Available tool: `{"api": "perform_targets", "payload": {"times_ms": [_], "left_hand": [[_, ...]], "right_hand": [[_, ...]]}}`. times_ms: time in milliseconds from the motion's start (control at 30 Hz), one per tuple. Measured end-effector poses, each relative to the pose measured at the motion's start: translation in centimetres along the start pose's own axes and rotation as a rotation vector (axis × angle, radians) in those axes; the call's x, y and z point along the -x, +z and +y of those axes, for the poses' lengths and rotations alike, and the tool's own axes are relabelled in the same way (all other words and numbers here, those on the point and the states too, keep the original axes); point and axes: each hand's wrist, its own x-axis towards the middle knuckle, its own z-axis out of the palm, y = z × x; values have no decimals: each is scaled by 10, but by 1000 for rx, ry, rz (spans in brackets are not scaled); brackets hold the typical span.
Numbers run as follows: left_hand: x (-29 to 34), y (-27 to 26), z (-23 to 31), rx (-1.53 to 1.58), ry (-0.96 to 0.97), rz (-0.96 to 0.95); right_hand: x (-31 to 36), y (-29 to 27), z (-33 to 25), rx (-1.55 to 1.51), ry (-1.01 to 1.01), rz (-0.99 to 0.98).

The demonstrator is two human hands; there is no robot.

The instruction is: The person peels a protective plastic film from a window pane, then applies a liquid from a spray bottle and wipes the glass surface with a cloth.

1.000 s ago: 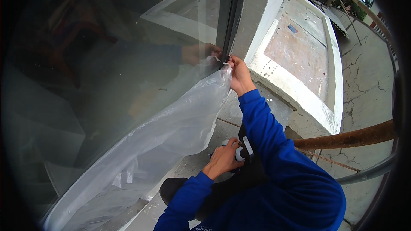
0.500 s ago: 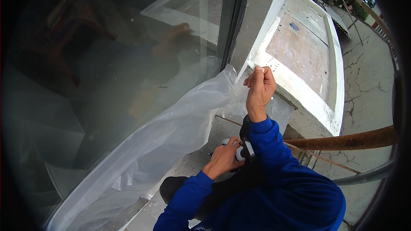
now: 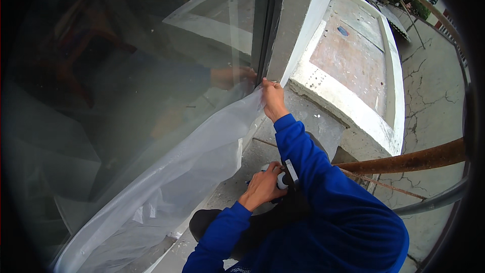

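A clear plastic sheet [image 3: 202, 136] hangs in folds along the foot of a dark glass pane. My right hand [image 3: 273, 99] is at the sheet's upper end, fingers closed and pressed against the bottom corner of the dark window frame [image 3: 263, 35]. The fingertips are partly hidden there, but the sheet's edge runs under them. Lower down, my left hand [image 3: 261, 188] curls around a white, rounded object [image 3: 282, 181] with some blue beside it. My fingers and leg cover most of that object, so its kind does not show.
To the right of the frame lies a white-rimmed concrete ledge [image 3: 348, 96]. A rusty pipe [image 3: 404, 164] and a grey pipe [image 3: 429, 202] cross at the right, before a cracked wall [image 3: 424, 106]. The glass [image 3: 126, 96] reflects my arm.
My right hand has moved left and slightly down, from above the ledge's corner onto the sheet's end at the frame. The left hand stays around the white object.
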Motion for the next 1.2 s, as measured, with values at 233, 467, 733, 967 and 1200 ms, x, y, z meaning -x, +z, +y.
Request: {"api": "perform_targets", "payload": {"times_ms": [233, 467, 733, 967, 1200], "left_hand": [[0, 0, -1, -4, -25, -12], [1, 1, 0, 5, -28, -3], [0, 0, 3, 16, -17, 11], [1, 3, 2, 3, -36, -13], [0, -17, 6, -12, -86, -20]], "right_hand": [[11, -22, 24, 165, -137, 150], [14, -13, -3, 456, -259, 185], [-6, -7, -1, 526, -396, 199], [-12, -11, 35, 276, -283, 346], [-28, -67, 56, 707, -138, 298]]}}
